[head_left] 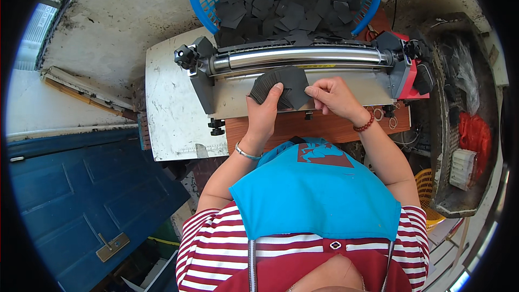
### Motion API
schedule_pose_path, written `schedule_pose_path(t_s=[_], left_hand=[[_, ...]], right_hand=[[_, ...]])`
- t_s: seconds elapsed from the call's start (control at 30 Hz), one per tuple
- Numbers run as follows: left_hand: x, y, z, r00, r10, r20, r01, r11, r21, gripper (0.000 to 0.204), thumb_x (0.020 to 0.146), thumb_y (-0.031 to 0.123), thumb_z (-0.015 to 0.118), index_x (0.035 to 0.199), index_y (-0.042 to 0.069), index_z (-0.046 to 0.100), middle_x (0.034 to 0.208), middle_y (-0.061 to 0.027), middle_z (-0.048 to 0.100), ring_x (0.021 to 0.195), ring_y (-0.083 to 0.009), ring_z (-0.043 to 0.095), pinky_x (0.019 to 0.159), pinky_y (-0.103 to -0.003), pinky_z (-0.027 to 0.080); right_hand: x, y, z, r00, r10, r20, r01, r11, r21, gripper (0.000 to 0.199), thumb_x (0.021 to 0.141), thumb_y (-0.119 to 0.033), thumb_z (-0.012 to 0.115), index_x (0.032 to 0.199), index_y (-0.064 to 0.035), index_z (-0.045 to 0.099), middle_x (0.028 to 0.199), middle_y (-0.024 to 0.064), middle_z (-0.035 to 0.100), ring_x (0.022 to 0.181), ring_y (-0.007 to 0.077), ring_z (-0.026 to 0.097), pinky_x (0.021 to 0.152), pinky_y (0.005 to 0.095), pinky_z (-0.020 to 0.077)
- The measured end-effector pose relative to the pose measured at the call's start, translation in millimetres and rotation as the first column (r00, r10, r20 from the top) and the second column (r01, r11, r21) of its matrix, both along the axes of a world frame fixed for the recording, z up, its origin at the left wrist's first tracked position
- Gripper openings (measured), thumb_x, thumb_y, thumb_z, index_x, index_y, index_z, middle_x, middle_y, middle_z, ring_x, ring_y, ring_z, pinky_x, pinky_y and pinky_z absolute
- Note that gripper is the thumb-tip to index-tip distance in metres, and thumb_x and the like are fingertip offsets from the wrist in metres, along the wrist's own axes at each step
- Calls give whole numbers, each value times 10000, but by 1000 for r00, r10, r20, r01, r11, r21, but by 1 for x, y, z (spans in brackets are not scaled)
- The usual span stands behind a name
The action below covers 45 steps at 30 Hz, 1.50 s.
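Observation:
My left hand [264,109] is closed round a fanned stack of thin dark grey pieces [265,85], its thumb pressed on top. At the right of the fan, my right hand [333,97] pinches the edge of one dark piece [298,82] between thumb and fingers. Both hands are over the metal feed plate [363,90] of a roller machine. Just beyond the stack runs the machine's shiny steel roller [303,57]. The lower part of the stack is hidden by my left palm and fingers.
Behind the roller stands a blue plastic basket [204,1] heaped with dark pieces [294,13]. Black knobs [186,55] stick out at the machine's ends. A white board [175,108] lies left; a trough [440,194] with a red plastic bag [474,139] stands right, near a yellow basket [426,184].

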<state>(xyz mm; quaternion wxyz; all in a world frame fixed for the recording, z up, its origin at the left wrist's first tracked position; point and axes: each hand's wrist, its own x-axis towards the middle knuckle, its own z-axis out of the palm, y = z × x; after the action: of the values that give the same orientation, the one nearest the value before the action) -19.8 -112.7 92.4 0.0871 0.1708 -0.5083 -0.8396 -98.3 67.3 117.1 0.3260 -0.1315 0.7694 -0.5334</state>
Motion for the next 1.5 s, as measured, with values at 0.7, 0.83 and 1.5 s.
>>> schedule_pose_path(t_s=[0.7,0.83,1.5], left_hand=[[-5,-12,-4,999,49,-20,-49,999,8,179,912,80,540,1049,-5,617,909,-82,660,732,-153,662,514,-286,571],[-3,-14,-5,999,33,-17,-33,999,-9,186,913,89,554,1061,-3,617,919,-81,662,741,-156,663,516,-284,573],[-2,-13,-5,999,37,-6,-37,999,-6,188,908,118,581,1054,14,636,916,-63,669,744,-123,657,532,-271,578]], right_hand=[[-24,11,-6,984,80,161,-75,996,-40,313,911,-246,616,695,-19,620,555,21,579,424,60,499,398,194,401],[-39,21,-8,981,96,167,-134,964,232,298,890,-219,608,670,-19,609,524,21,563,392,70,486,388,196,405],[-36,27,-12,989,59,132,-99,942,321,337,901,-248,596,663,-9,598,536,17,562,399,68,494,374,207,390]])
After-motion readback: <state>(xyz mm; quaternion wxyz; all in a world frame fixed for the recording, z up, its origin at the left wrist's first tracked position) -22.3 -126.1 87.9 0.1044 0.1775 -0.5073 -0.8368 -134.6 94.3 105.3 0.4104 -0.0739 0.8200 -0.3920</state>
